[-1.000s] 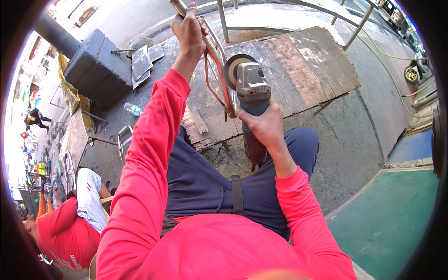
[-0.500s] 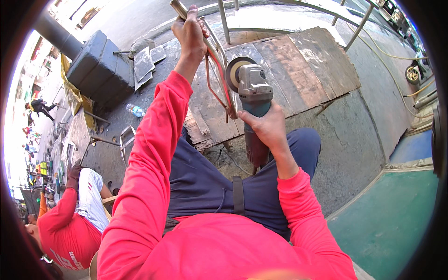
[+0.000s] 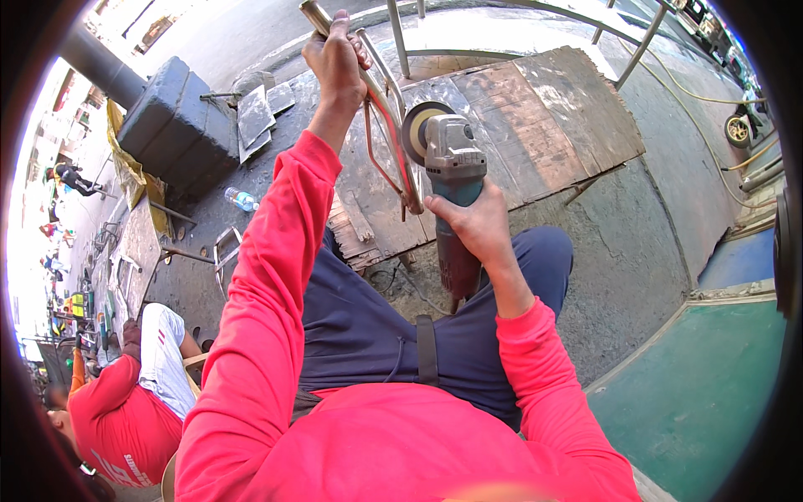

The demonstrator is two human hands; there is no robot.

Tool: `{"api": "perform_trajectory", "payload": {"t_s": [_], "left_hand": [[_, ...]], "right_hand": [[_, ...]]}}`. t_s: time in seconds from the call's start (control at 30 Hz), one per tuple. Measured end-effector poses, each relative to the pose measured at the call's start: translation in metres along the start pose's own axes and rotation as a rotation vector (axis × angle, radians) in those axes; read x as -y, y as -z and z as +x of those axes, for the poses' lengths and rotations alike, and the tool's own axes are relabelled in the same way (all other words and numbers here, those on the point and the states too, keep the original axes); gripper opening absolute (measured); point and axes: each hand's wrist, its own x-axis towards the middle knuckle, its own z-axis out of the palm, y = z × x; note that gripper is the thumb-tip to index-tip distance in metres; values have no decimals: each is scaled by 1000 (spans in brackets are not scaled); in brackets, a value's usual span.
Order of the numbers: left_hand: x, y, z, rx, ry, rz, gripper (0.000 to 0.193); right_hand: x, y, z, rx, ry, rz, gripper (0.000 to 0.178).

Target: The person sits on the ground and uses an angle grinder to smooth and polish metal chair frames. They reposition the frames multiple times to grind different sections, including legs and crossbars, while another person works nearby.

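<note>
My left hand [image 3: 337, 69] is closed round the upper end of a bent metal tube frame [image 3: 386, 109], which shines red along part of its length. The frame slants down toward me, its lower end above the wooden board. My right hand [image 3: 477, 224] grips the body of an angle grinder [image 3: 455, 159] from its right side. The grinder's round disc [image 3: 422, 131] faces the tube frame, close beside it; whether they touch I cannot tell. The grinder's rear end hangs down between my knees, with a cord behind it.
A worn wooden board platform [image 3: 535, 125] lies in front of me. Metal railings [image 3: 652, 46] stand beyond it. At the left are a dark block [image 3: 180, 117], a plastic bottle [image 3: 242, 199] and a seated person in red [image 3: 125, 410]. A green panel [image 3: 686, 393] is at the lower right.
My left hand and the tube frame have shifted slightly left. The grinder has barely moved left too. The seated person's hand at the left has lowered.
</note>
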Motion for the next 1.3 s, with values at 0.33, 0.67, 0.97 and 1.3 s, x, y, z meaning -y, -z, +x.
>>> {"api": "perform_trajectory", "payload": {"t_s": [0.33,0.67,0.97,1.3], "left_hand": [[-3,10,9,-48,14,-32,32],[-7,16,11,-56,62,-34,28],[-9,24,12,-61,70,-41,31],[-13,31,11,-37,88,-41,33]], "right_hand": [[-1,1,0,73,-31,28,47],[4,-5,-3,108,-63,60,44],[6,-5,-3,146,-59,69,42],[2,-8,-3,145,-100,46,45]]}}
